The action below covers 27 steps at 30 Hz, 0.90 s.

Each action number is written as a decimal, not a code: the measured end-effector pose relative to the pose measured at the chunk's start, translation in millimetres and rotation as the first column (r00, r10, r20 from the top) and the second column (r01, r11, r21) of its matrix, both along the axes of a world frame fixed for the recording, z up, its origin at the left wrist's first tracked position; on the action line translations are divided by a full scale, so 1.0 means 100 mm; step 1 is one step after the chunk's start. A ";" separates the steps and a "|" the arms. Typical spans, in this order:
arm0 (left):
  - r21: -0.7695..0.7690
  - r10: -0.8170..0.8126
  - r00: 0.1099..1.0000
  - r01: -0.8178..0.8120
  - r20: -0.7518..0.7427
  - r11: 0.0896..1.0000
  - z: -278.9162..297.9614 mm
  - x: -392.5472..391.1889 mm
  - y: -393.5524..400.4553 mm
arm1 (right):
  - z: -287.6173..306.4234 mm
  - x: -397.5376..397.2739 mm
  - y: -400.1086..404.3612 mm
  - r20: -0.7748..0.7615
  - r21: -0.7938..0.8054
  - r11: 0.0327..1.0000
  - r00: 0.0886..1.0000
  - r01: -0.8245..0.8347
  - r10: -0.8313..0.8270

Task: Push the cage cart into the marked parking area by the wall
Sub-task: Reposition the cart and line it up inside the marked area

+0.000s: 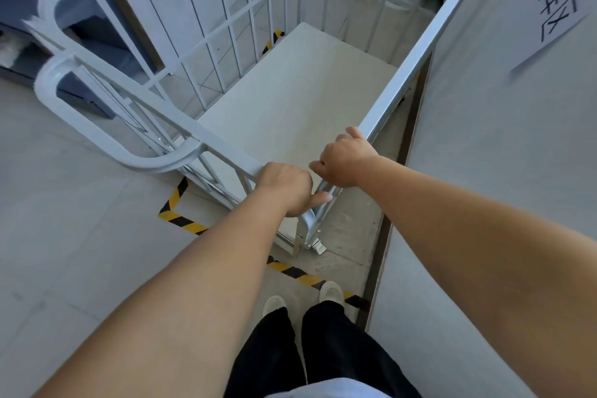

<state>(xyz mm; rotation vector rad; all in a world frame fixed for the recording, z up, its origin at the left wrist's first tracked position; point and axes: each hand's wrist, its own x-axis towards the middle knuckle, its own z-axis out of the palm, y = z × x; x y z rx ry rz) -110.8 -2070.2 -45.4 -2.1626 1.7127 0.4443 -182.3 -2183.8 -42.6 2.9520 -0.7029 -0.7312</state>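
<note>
The cage cart (290, 84) stands just beside the wall (484, 139) on the right, inside the yellow-black floor tape (181, 220). The left hand (286, 187) is closed around the near top rail at the cart's near right corner. The right hand (344, 160) grips the right-side rail there. A paper sign (555, 0) hangs on the wall.

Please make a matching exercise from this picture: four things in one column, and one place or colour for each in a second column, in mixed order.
Things:
1. left hand
2. right hand
3. floor tape
4. paper sign

Places or colours:
A. yellow and black stripes
B. on the wall
C. on the cage cart rail nearest the wall
D. on the cart's near top rail

Pairs: 1-D, 2-C, 3-A, 4-B
</note>
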 end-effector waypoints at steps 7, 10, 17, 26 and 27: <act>-0.007 0.078 0.997 -0.078 0.021 0.997 -0.01 -0.01 -0.02 | -0.02 0.08 -0.03 -0.008 -0.069 0.981 0.984 -0.180 0.179; -0.011 0.087 0.995 -0.086 0.046 0.996 -0.02 0.00 -0.02 | 0.00 0.07 -0.03 -0.035 -0.071 0.963 0.966 -0.258 0.256; -0.027 0.099 0.994 -0.098 0.038 0.995 -0.02 0.03 -0.03 | -0.05 0.10 -0.02 0.008 -0.121 0.956 0.963 -0.266 0.269; -0.077 0.100 0.994 -0.096 0.049 0.992 -0.04 0.17 0.03 | -0.12 0.23 0.03 0.007 -0.160 0.947 0.959 -0.277 0.282; -0.081 0.099 0.994 -0.094 0.052 0.992 -0.04 0.19 0.04 | -0.12 0.25 0.04 0.012 -0.162 0.948 0.960 -0.275 0.280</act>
